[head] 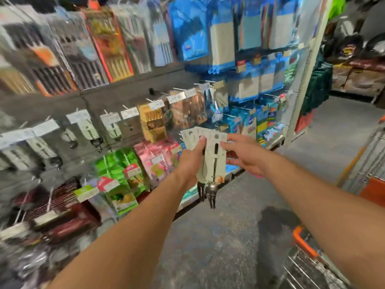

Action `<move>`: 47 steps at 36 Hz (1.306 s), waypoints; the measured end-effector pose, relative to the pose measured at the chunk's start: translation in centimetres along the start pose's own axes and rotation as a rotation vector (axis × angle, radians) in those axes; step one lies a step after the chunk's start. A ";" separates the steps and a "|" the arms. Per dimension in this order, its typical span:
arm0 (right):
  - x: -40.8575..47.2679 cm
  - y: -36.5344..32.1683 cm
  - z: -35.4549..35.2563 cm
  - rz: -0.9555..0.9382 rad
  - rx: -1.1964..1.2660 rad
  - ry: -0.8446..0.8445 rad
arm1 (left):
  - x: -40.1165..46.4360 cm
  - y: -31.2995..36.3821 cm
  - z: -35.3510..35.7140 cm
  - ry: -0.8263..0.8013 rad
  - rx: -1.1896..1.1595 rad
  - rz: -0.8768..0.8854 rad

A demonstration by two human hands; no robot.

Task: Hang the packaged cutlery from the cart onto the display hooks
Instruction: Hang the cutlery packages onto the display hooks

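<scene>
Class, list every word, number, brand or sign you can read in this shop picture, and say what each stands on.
None can be read.
Shelf price tags: print blurred.
Cutlery cards gripped by the left hand, touched by the right hand: print too small.
Blue packets: oval logo blurred.

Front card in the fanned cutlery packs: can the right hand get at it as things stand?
Probably yes. The right hand already touches the front card at its upper right edge, nothing lies between them, and the left hand grips the packs only from the left side.
</scene>
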State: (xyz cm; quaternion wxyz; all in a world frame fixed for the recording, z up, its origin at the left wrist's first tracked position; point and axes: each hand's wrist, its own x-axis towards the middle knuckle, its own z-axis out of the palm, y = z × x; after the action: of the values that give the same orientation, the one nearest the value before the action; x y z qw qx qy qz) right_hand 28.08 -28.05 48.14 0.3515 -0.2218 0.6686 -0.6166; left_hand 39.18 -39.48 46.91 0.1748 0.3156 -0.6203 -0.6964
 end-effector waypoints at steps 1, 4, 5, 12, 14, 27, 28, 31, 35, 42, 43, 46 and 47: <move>0.3 -0.3 1.0 -0.006 -0.005 -0.026 | 0.0 0.1 -0.9 0.020 -0.001 0.008; 1.3 -1.2 3.9 -0.009 -0.033 -0.095 | -0.6 0.5 -3.5 0.063 0.010 0.034; 1.7 -1.5 4.8 -0.010 -0.057 -0.113 | -0.6 0.6 -4.4 0.089 0.017 0.038; 4.9 -3.4 11.3 -0.088 -0.257 -0.208 | -0.4 1.9 -10.3 0.197 0.019 0.059; 5.9 -4.0 13.2 -0.105 -0.287 -0.254 | -0.4 2.3 -11.9 0.262 0.027 0.055; 12.4 -6.5 24.6 -0.272 -0.419 -0.501 | 1.1 3.5 -22.3 0.589 -0.055 0.079; 12.7 -6.4 25.5 -0.268 -0.419 -0.522 | 1.0 3.5 -22.9 0.613 -0.064 0.071; 13.3 -6.0 28.6 -0.260 -0.411 -0.563 | 0.7 2.9 -25.4 0.672 -0.091 0.051; 13.5 -5.2 33.6 -0.237 -0.424 -0.639 | -0.4 2.2 -29.6 0.746 -0.119 0.047; 14.0 -4.7 41.6 -0.207 -0.380 -0.694 | -2.2 1.6 -37.2 0.823 -0.008 0.028; 14.0 -4.6 42.7 -0.201 -0.368 -0.702 | -2.4 1.4 -38.4 0.817 0.014 0.024; 13.5 -4.1 47.0 -0.179 -0.339 -0.714 | -3.7 1.1 -42.8 0.829 0.053 0.054; 13.3 -4.0 48.9 -0.171 -0.331 -0.710 | -4.2 1.2 -44.8 0.832 0.072 0.053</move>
State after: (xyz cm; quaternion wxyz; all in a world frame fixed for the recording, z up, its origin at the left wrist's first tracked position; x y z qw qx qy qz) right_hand 55.22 -71.02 49.79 0.4677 -0.5296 0.5748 -0.4127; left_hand 71.53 -70.77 47.60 0.4172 0.5600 -0.5287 -0.4825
